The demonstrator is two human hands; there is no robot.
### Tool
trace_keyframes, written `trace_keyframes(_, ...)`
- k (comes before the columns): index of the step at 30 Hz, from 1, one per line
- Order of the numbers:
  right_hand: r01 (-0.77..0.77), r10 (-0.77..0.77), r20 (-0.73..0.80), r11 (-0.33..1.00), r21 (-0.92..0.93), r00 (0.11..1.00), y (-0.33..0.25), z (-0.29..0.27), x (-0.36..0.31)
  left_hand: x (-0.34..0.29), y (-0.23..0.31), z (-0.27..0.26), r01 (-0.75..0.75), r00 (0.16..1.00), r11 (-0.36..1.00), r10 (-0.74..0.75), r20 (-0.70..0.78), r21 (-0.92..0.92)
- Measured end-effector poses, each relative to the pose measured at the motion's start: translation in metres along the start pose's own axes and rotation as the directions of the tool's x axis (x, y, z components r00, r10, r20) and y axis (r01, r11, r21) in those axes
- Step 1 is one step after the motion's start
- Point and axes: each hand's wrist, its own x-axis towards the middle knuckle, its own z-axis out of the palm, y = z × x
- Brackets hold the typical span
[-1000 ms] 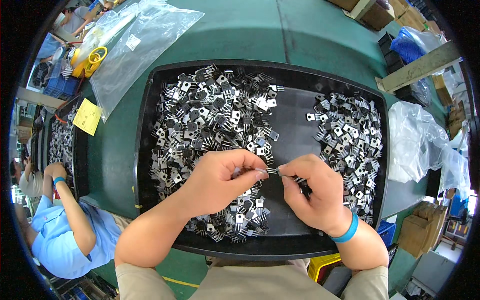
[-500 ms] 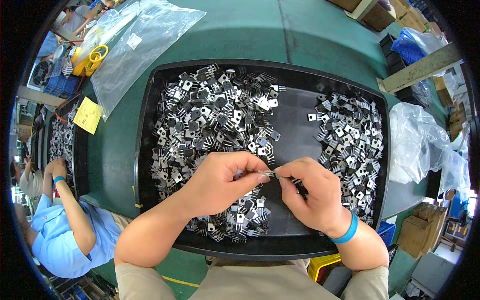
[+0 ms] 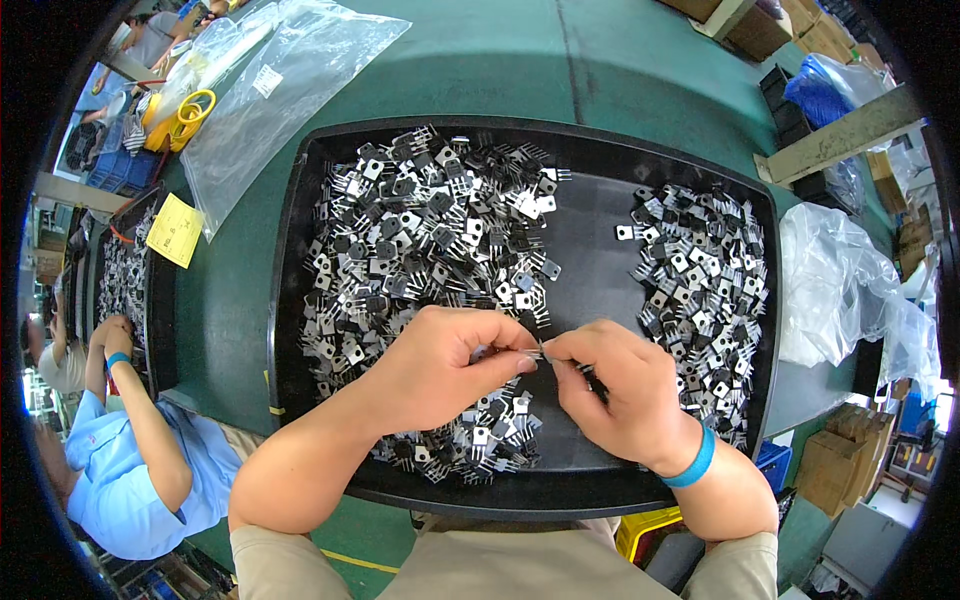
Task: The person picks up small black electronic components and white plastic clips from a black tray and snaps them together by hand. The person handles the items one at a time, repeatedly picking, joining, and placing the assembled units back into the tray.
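My left hand [image 3: 440, 365] pinches a small transistor [image 3: 533, 353] between thumb and forefinger, its thin metal leads pointing toward the right; most of its body is hidden by the fingers. The fingertips of my right hand [image 3: 625, 385] are pinched at the lead ends and meet the left fingertips. Both hands hover over a black tray [image 3: 600, 480]. Inside it, a large pile of loose transistors [image 3: 400, 240] fills the left side, and a smaller pile of transistors [image 3: 705, 265] lies on the right. A bare strip of tray floor runs between them.
A clear plastic bag [image 3: 290, 100] and a yellow paper slip [image 3: 175, 230] lie left on the green table [image 3: 480, 60]. Crumpled clear plastic [image 3: 840, 280] sits right of the tray. At far left, a co-worker in a blue shirt [image 3: 150, 470] reaches into another tray of parts.
My right fingertips have shifted slightly left, closer to the left fingertips along the leads. My left hand stays nearly where it was, still holding the transistor.
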Motion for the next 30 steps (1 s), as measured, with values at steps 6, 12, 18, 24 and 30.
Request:
trace_keyframes(6,0.003,-0.004,-0.012,1.0,-0.017,1.0,0.001,-0.001,0.0,0.001,0.001,-0.002,0.091,0.995,0.995,-0.09,0.032,-0.031)
trace_keyframes(12,0.032,-0.032,-0.053,0.999,-0.012,0.998,0.0,-0.002,0.002,0.0,0.001,-0.003,0.074,0.997,0.996,-0.073,0.031,-0.039)
trace_keyframes(18,-0.001,0.001,0.004,1.0,-0.007,1.0,0.002,0.0,0.0,0.0,0.002,-0.002,0.074,0.997,0.997,-0.074,0.037,-0.015)
trace_keyframes(24,-0.045,0.043,0.145,0.999,0.011,0.988,0.0,-0.005,0.003,0.0,0.006,-0.007,0.093,0.989,0.987,-0.106,0.099,0.133)
trace_keyframes(30,-0.308,0.321,-0.039,0.93,0.203,0.946,-0.002,-0.002,-0.001,0.001,0.005,-0.004,0.287,0.958,0.891,-0.259,0.125,-0.353)
